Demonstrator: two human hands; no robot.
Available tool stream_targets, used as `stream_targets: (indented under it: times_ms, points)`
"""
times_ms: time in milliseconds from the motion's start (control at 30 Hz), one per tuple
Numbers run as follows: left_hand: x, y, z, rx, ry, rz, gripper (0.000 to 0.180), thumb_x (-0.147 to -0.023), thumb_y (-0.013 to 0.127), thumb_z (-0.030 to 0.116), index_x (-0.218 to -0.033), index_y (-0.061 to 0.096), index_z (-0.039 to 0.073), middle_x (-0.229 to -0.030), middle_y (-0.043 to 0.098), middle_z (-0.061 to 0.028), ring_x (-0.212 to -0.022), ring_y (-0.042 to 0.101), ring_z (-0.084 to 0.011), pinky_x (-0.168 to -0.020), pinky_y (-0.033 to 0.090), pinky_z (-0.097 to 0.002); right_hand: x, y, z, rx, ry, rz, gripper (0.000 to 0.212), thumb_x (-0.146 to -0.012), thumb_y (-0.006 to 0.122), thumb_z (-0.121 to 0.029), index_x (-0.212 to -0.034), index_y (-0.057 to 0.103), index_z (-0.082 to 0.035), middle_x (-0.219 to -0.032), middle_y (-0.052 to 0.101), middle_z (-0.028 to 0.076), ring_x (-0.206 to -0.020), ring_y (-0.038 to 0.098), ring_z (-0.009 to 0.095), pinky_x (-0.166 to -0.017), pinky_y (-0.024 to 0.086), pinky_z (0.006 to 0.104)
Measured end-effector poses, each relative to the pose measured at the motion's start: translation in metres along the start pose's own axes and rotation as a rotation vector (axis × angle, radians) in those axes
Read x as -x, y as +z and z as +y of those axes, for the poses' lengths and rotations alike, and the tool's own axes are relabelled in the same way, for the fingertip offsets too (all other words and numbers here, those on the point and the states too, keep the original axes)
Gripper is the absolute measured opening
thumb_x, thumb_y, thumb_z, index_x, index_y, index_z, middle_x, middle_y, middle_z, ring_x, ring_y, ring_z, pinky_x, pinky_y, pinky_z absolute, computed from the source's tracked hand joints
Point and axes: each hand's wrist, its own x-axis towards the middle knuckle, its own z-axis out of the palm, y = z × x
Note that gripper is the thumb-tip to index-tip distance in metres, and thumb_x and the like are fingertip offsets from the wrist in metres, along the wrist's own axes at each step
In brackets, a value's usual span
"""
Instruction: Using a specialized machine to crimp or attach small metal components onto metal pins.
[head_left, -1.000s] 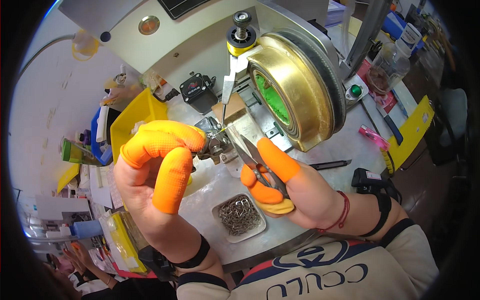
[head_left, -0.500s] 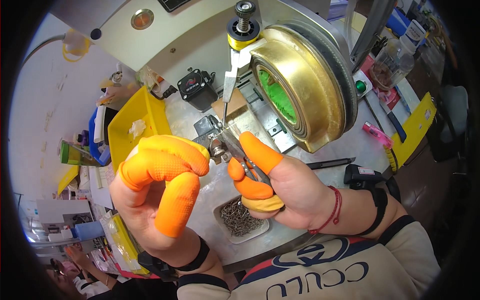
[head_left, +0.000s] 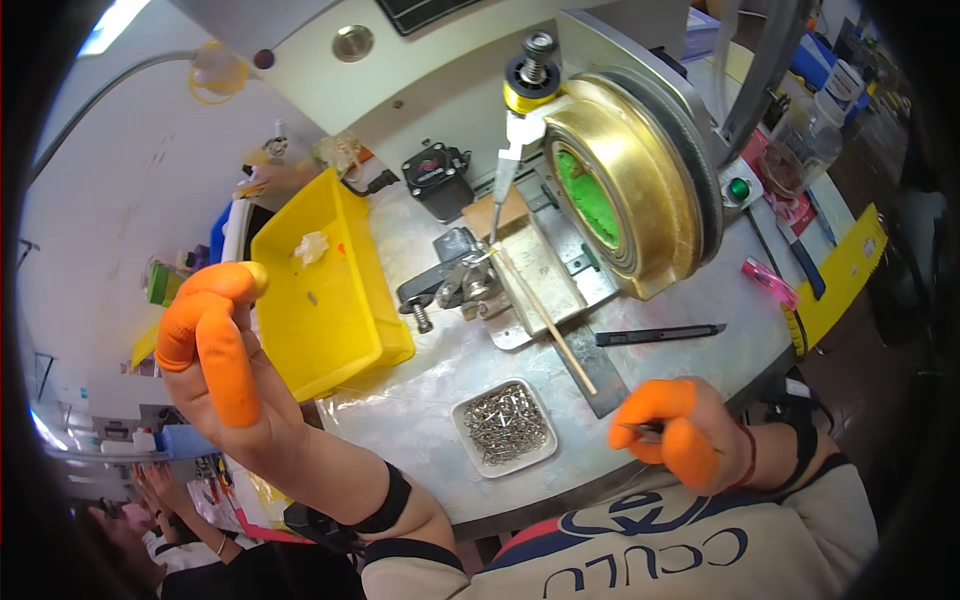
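Note:
My left hand point(head_left: 225, 350), with orange and yellow finger cots, is raised at the left beside the yellow bin point(head_left: 390, 345). Its thumb and bent fingers are pressed together; whatever they may hold is hidden. At the lower right, near the table's front edge, my right hand point(head_left: 685, 430) is closed round small metal pliers point(head_left: 650, 429), now mostly covered by its orange cots. Between the hands, a small metal clamp point(head_left: 470, 285) sits under a thin pointed rod point(head_left: 500, 195). A white dish point(head_left: 458, 435) of small metal pieces stands in front of it.
A large gold-coloured wheel point(head_left: 640, 180) stands behind the clamp. A thin wooden stick point(head_left: 565, 355) slants forward over a dark flat strip point(head_left: 607, 395). A black cutter knife point(head_left: 660, 335) and a pink lighter-like object point(head_left: 770, 284) lie right. Another person's hands point(head_left: 160, 490) show lower left.
Both hands have left the clamp: my left moved left past the bin, my right drew back right with the pliers. The wooden stick and whole dish now show. The view shifted slightly.

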Motion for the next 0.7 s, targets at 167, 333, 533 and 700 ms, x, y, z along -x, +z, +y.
stream_targets:
  times_ms: [167, 333, 533, 700]
  points:
    - [-0.025, -0.037, -0.024, -0.638, -0.121, 0.204, 0.016, -0.082, 0.054, 0.008, -0.094, 0.058, -0.001, -0.114, 0.050, -0.0151, -0.100, 0.049, -0.0181, -0.087, 0.036, -0.0270, 0.052, -0.035, 0.035, 0.540, 0.029, 0.137, 0.026, -0.079, 0.056, -0.026, -0.085, 0.055, -0.001, -0.064, 0.056, 0.008, -0.049, 0.055, 0.018, -0.049, 0.044, 0.0243]
    - [-0.027, -0.099, -0.071, -0.916, -0.309, 0.112, 0.015, -0.079, 0.057, 0.012, -0.091, 0.060, 0.002, -0.123, 0.044, -0.0113, -0.101, 0.048, -0.0173, -0.083, 0.037, -0.0280, 0.059, -0.035, 0.048, 0.750, -0.022, 0.142, 0.026, -0.072, 0.061, -0.025, -0.083, 0.056, -0.002, -0.059, 0.052, 0.006, -0.048, 0.052, 0.017, -0.047, 0.042, 0.0231]
    - [-0.021, -0.136, -0.099, -1.286, -0.641, -0.027, 0.026, -0.079, 0.056, 0.014, -0.102, 0.057, 0.003, -0.115, 0.052, -0.0132, -0.099, 0.052, -0.0247, -0.082, 0.040, -0.0316, 0.056, -0.036, 0.051, 0.599, 0.052, 0.234, 0.026, -0.071, 0.063, -0.023, -0.083, 0.056, -0.001, -0.059, 0.051, 0.006, -0.049, 0.052, 0.016, -0.049, 0.042, 0.0236]
    - [-0.022, -0.129, -0.086, -1.438, -0.633, -0.386, 0.039, -0.083, 0.049, 0.009, -0.120, 0.042, 0.002, -0.116, 0.052, -0.0120, -0.104, 0.051, -0.0185, -0.088, 0.037, -0.0269, 0.057, -0.036, 0.056, 0.584, 0.035, 0.258, 0.025, -0.071, 0.063, -0.021, -0.084, 0.056, 0.000, -0.060, 0.051, 0.006, -0.051, 0.052, 0.015, -0.049, 0.042, 0.0239]
